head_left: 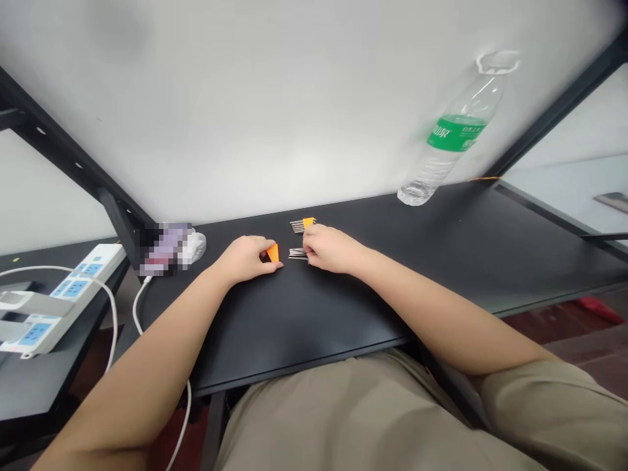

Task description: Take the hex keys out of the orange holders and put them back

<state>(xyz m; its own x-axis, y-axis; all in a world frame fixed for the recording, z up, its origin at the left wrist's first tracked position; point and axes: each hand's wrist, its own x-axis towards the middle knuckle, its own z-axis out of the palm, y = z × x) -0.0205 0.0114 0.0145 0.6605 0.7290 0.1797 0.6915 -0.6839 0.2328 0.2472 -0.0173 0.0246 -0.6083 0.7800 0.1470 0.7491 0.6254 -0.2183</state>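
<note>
My left hand pinches a small orange piece between thumb and fingers, just above or on the black tabletop. To its right, my right hand is closed at the end of a small bunch of thin metal rods, which point left toward the orange piece. Beyond the right fingertips lies a second group of thin metal rods with an orange-yellow piece around or over their right part. The right fingers partly hide both groups. The exact kind of the rods is too small to make out.
A clear plastic bottle with a green label stands against the wall at the back right. Left are a crumpled white item, a white power strip and a white cable. The black table ends close to my lap.
</note>
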